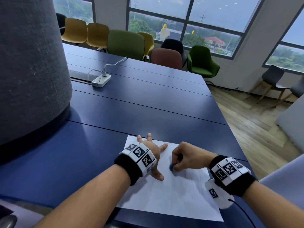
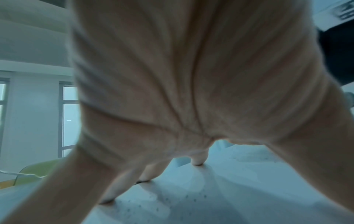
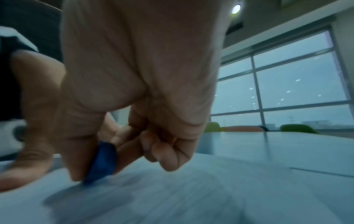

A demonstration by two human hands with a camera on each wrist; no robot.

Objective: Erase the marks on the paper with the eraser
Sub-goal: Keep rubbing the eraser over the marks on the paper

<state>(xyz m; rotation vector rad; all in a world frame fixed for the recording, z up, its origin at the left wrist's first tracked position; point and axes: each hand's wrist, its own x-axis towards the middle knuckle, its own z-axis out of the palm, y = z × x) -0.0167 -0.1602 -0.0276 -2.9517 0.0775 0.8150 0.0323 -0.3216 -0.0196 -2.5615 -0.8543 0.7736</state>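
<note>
A white sheet of paper lies near the front edge of the blue table. Faint pencil lines run across its right half. My left hand presses flat on the sheet's upper left part, fingers spread; in the left wrist view its fingertips stand on the paper. My right hand pinches a small blue eraser between thumb and fingers, its lower end against the sheet. In the blurred right wrist view the eraser touches the paper.
A large grey felt-covered column stands on the table at the left. A white power strip with a cable lies at the back. Several coloured chairs line the far edge. The table's right edge drops to a wooden floor.
</note>
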